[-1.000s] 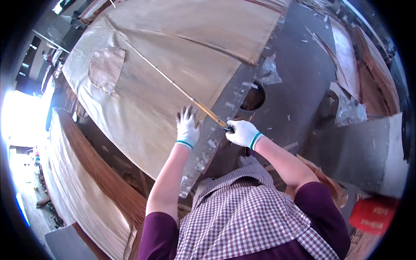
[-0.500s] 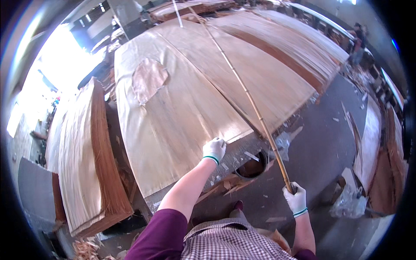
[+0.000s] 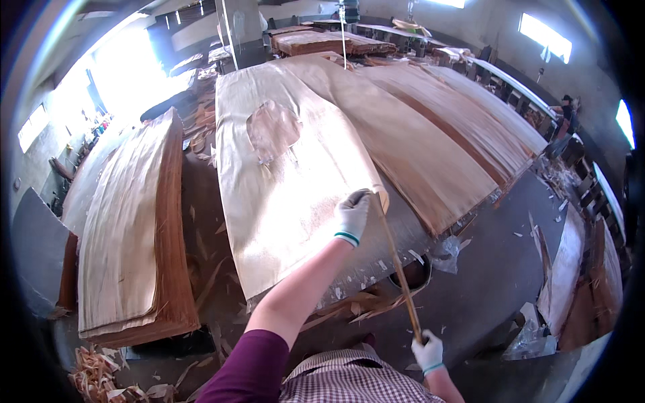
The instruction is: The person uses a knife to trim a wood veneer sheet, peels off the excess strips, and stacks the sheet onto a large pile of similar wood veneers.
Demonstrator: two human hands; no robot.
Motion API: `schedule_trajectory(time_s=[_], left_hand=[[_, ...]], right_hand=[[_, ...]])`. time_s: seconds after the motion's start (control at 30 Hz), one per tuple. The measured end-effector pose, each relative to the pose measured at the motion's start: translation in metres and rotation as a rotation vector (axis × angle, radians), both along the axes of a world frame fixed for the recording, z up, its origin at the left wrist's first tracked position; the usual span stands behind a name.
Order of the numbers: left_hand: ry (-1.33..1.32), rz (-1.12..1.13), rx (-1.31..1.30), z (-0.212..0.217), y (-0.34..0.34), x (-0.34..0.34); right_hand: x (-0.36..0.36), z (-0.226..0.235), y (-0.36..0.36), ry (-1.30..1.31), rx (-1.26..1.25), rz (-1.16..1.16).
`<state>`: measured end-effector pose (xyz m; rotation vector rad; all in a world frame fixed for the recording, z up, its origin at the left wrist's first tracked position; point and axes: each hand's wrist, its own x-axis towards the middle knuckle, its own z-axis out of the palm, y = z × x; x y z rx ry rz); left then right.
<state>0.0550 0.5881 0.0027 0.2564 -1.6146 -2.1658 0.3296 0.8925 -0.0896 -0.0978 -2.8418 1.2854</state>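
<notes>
A large pale wood veneer sheet (image 3: 302, 221) with a darker patch lies over the bench in front of me. Its near right edge is lifted and curls up at my left hand (image 3: 353, 211), which is closed on that edge in a white glove. My right hand (image 3: 428, 350), gloved too, grips the lower end of a thin bamboo pole (image 3: 398, 269). From there the pole slants up and left to the lifted edge, passing close by my left hand. Its far part is hidden behind the raised veneer.
To the left stands a thick veneer stack (image 3: 127, 228); more veneer sheets (image 3: 437, 168) lie right of the lifted one. Wood scraps (image 3: 97, 376) litter the floor at lower left. A plastic bag (image 3: 531, 342) lies at lower right. Another person (image 3: 568, 114) is far right.
My left hand has moved up and right, raising the sheet's near right edge. My right hand has come lower and left; the pole's far length, visible before, is now behind the veneer.
</notes>
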Motion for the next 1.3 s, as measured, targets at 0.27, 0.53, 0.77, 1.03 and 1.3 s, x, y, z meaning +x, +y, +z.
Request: schedule_trajectory(time_s=[0.27,0.53,0.77,1.03,1.3], left_hand=[[0.010,-0.026,-0.265,0.001,0.025,0.020],[-0.020,-0.058,-0.401,-0.011,0.052,0.034],[-0.002,0.058,-0.929,-0.031,-0.046,0.110],[-0.317,0.231,0.129,-0.023,-0.235,0.349],[-0.249,0.404,0.118,0.028,-0.374,0.586]], right_hand=[[0.147,0.053,0.015,-0.336,0.056,0.208],[-0.002,0.042,-0.096,-0.123,0.117,0.443],[-0.089,0.028,-0.252,-0.472,-0.852,0.510],[0.107,0.071,-0.382,-0.801,-0.910,0.803],[0.318,0.096,-0.528,-0.987,-0.902,1.060]])
